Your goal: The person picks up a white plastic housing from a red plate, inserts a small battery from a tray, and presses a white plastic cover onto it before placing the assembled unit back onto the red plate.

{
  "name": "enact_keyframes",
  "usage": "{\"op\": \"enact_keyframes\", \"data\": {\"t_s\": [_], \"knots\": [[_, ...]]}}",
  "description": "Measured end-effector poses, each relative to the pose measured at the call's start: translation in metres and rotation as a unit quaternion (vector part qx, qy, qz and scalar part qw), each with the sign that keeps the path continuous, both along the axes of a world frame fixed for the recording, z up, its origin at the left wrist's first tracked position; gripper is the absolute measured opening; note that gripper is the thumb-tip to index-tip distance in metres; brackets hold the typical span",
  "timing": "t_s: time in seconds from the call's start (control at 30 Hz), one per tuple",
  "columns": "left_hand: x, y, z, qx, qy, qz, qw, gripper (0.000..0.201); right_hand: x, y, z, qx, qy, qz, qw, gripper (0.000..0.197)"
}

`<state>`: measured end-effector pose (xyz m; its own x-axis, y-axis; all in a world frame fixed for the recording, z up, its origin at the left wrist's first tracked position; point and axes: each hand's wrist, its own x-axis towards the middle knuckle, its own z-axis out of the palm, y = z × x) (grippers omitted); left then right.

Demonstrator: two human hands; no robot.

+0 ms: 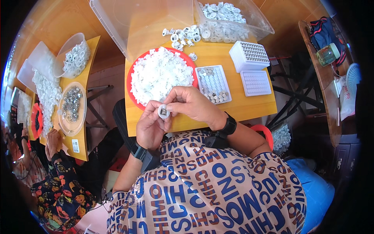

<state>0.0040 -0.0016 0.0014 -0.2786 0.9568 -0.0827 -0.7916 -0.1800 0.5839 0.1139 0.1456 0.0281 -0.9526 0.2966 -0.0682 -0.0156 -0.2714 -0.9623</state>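
Letter-patterned shirt (222, 183) fills the foreground as the left hand (150, 125) and right hand (193, 107) together pinch a white ring-shaped part (160, 114) over the near side of the table (249, 107). Metal (163, 112) already sits inside it, but white pieces (157, 76) heaped in the red basin (191, 67) suggest much work remains.

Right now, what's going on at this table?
A person's left hand holds a small white round part with something silvery inside; the right hand is at its edge. Beyond, a red round tray is heaped with white pieces, beside a white tray of round metallic discs. At left, another person's hand is at a second table.
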Motion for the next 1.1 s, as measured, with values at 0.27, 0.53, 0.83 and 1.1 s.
{"op": "enact_keyframes", "data": {"t_s": [0.27,0.53,0.83,1.1], "knots": [[0.001,0.002,0.004,-0.040,-0.025,0.017,0.999,0.017,-0.001,-0.004,0.002,0.006,0.001,-0.015,1.000,0.013],[0.001,0.000,0.004,-0.058,0.015,0.028,0.998,0.013,-0.006,-0.003,0.000,0.012,-0.029,-0.013,0.999,0.015],[-0.001,0.006,-0.003,-0.050,-0.014,0.017,0.999,0.015,-0.011,-0.010,0.003,0.152,-0.073,-0.047,0.985,0.016],[0.005,0.015,0.002,-0.075,-0.043,0.028,0.996,0.022,-0.016,-0.016,-0.001,0.290,-0.019,-0.149,0.945,0.017]]}}
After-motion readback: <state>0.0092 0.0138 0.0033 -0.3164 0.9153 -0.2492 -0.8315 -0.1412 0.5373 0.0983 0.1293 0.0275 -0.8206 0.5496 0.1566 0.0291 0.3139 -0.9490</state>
